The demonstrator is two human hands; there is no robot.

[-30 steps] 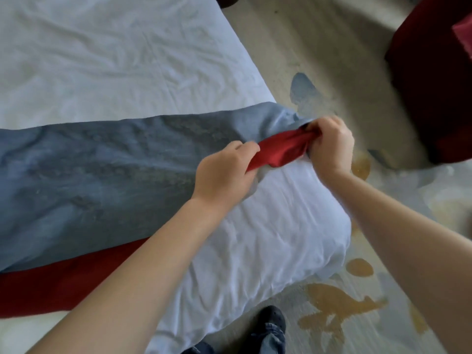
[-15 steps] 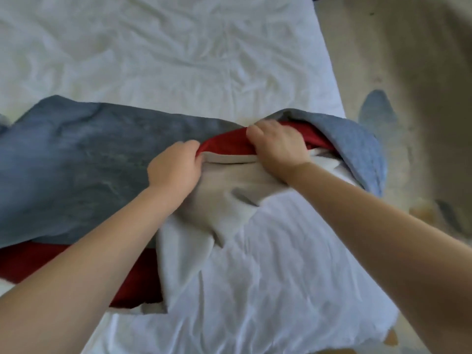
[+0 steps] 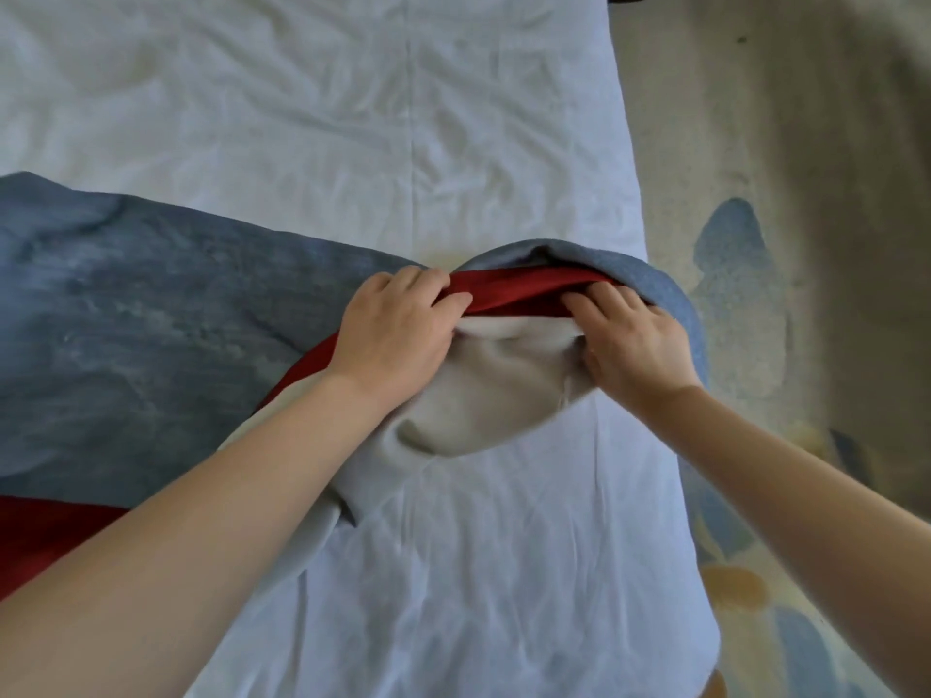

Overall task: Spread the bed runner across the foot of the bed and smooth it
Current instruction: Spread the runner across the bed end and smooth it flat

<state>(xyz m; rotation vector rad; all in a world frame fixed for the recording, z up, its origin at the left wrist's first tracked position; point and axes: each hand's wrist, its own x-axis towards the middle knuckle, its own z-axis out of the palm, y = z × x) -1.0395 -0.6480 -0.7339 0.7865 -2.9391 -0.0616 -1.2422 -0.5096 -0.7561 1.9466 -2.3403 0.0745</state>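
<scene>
where the right hand (image 3: 635, 340) grips, bed runner (image 3: 151, 319) hides its corner.

Bed (image 3: 352, 118): I am seeing its white sheet lying wrinkled.
Bed runner (image 3: 151, 345): blue-grey, red-edged, lying across it; right end lying folded back, off-white underside showing.

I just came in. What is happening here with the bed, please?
A person is laying a bed runner across a bed with a white sheet. The left hand and the right hand both grip its red edge, near the side by the patterned carpet. That end is bunched and turned up, showing a pale lining, so it is not yet flat.
</scene>
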